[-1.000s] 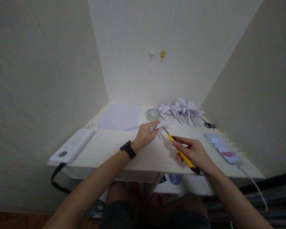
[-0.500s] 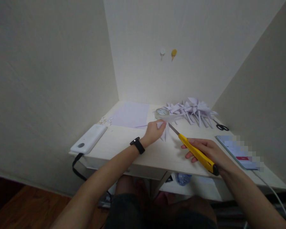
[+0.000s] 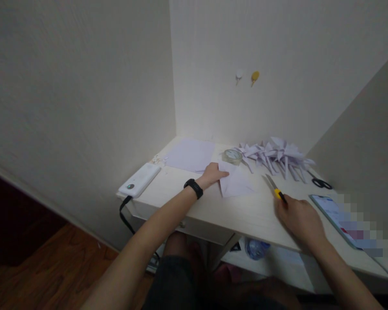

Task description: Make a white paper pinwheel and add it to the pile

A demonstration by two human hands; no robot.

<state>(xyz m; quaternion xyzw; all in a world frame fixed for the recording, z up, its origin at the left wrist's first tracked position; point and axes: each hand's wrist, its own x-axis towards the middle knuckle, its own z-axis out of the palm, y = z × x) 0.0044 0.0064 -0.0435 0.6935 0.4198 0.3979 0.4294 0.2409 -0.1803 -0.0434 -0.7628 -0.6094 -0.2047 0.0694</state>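
A folded sheet of white paper (image 3: 237,183) lies on the desk, its left edge pinched by my left hand (image 3: 213,173), thumb on top. My right hand (image 3: 299,215) rests lower on the desk to the right, closed around a yellow utility knife (image 3: 278,194). The knife's blade sticks out and points up and to the left, apart from the paper. Most of its handle is hidden under my fingers.
Behind the paper sits a roll of clear tape (image 3: 232,156). Several folded paper pinwheels (image 3: 278,153) lie at the back right, with black scissors (image 3: 321,184) and a phone (image 3: 336,221) nearer. Paper sheets (image 3: 192,154) and a white power bank (image 3: 140,178) are on the left.
The paper has come down from upright to lying flatter on the desk. My right hand has drawn the knife away from it and lowered onto the desk. The view has shifted left.
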